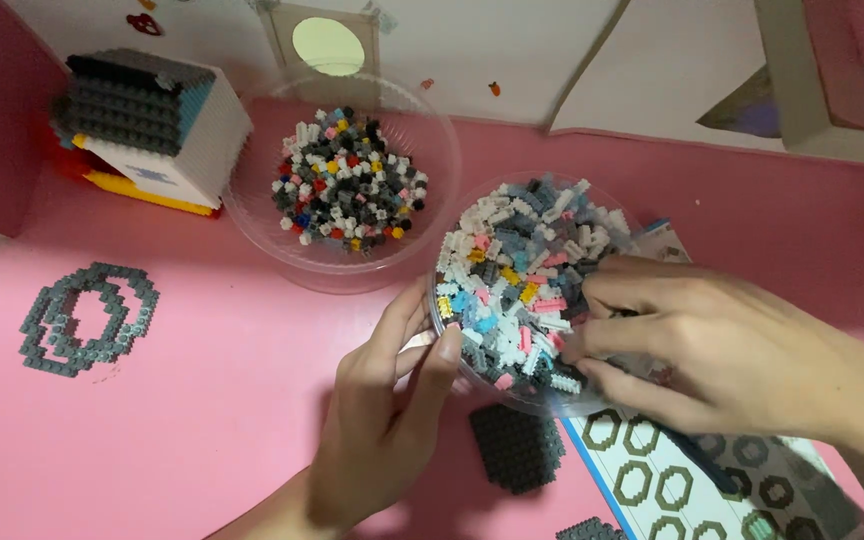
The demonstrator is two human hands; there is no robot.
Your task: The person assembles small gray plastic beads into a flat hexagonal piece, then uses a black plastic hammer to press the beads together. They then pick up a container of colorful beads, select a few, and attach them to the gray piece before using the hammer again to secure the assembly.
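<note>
Two clear plastic bowls sit on my pink table (202, 400), and that smooth pink top fills most of the frame. Upper left stands a blocky white-and-grey brick model (152, 125), studded and stepped. Centre top, the far bowl (252, 215) holds a mound of grey, black and white bits with red and yellow flecks.

Right of centre is the near bowl (442, 310), heaped with white, pink, blue and grey small bricks (512, 270), hard-edged and glossy. My left hand (382, 420) cups its rim, thumb and fingers curled against the thin wall, steadying rather than clamping. My right hand (702, 340) is down in the pile, fingertips pinched together; whether a piece sits between them I cannot tell.

At lower right lies an instruction sheet (652, 480) with hexagon outlines. Lower centre, a dark grey studded slab (517, 445); at left, a flat grey brick outline (82, 320).

The risk, I reckon: that bowl is light and full to the brim, so a hard rake could tip it or flick bricks across the slick top.
</note>
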